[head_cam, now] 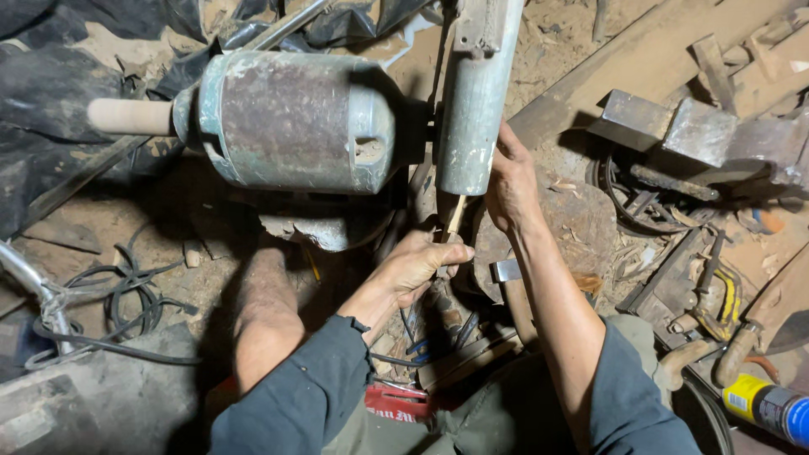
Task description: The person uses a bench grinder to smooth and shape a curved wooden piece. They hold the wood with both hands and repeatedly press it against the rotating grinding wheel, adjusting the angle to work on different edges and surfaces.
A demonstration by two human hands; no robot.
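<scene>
1. Hands: 2, left hands and right hands, both from the same person.
2. Electric motor: 1, green-grey and rusty, with 1 pale wooden spindle on its left end.
3. Grey upright guard: 1, right of the motor.
4. Thin wooden stick: 1, held by the left hand.
5. Metal anvil block: 1, top right.
6. Black cable coil: 1, lower left on the floor.
7. Yellow and blue can: 1, bottom right.
8. Wooden-handled tools: at least 2, right side; exact count unclear in the clutter.
9. Wooden planks: several, top right; can't count them.
</scene>
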